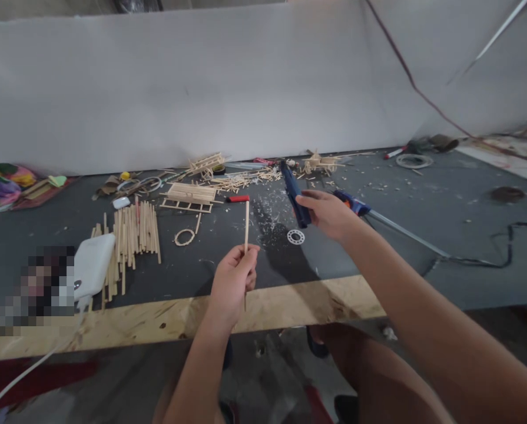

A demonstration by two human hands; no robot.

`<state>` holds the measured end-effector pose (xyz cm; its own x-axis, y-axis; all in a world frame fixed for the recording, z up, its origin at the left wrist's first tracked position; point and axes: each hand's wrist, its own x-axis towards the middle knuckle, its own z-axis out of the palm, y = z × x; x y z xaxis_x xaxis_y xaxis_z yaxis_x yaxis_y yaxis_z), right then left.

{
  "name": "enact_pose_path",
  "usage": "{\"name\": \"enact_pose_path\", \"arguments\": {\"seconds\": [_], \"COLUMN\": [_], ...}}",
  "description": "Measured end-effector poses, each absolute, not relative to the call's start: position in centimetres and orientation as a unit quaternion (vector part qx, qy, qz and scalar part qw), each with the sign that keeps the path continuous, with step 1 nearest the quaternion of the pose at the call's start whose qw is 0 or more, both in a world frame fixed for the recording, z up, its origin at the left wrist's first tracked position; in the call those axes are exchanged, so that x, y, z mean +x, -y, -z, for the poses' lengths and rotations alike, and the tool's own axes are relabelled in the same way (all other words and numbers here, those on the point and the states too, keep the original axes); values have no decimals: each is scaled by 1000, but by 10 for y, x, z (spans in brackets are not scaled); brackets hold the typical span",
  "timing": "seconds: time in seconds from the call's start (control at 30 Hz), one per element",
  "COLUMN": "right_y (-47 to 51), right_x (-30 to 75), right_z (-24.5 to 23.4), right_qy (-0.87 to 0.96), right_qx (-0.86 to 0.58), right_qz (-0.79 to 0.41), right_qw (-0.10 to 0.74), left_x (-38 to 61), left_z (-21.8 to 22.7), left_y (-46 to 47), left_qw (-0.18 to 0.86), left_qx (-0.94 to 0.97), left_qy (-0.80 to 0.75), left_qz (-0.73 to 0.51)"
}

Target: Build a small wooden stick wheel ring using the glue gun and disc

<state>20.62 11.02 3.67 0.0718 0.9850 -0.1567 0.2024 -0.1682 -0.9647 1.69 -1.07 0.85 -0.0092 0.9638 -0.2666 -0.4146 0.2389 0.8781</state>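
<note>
In the head view my left hand is closed around a thin wooden stick, which points up and away from me over the table's near edge. My right hand grips a long dark blue hand tool; its exact kind is not clear. Below that tool lies a small white ring with holes. Just beyond the stick's tip is a red and black marker-like piece. A blue glue gun rests behind my right wrist.
Wooden sticks lie bundled at left, beside a white power bank with a cable. Stick-built frames, a wooden ring and offcuts are spread farther back. A white panel stands behind the dark table.
</note>
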Motion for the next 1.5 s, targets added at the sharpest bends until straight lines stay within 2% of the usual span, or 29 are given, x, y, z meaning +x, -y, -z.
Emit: {"name": "enact_pose_path", "arguments": {"seconds": [0.17, 0.3, 0.57, 0.9, 1.5], "right_y": [-63, -42, -32, -25, -18], "right_x": [186, 178, 181, 181, 170], "right_z": [-49, -46, -40, -31, -14], "right_qy": [439, 391, 401, 419, 462], "right_qx": [-454, -396, -384, -381, -352], "right_qz": [-613, -656, -658, -609, -593], "right_qw": [474, 509, 509, 556, 558], "left_x": [28, 36, 44, 47, 50], "left_z": [-9, -5, -1, -5, -2], "left_y": [9, 10, 12, 14, 8], "left_qw": [619, 610, 600, 626, 617], "left_qx": [293, 329, 342, 325, 269], "left_qy": [-453, -466, -452, -455, -488], "left_qz": [-571, -549, -565, -543, -557]}}
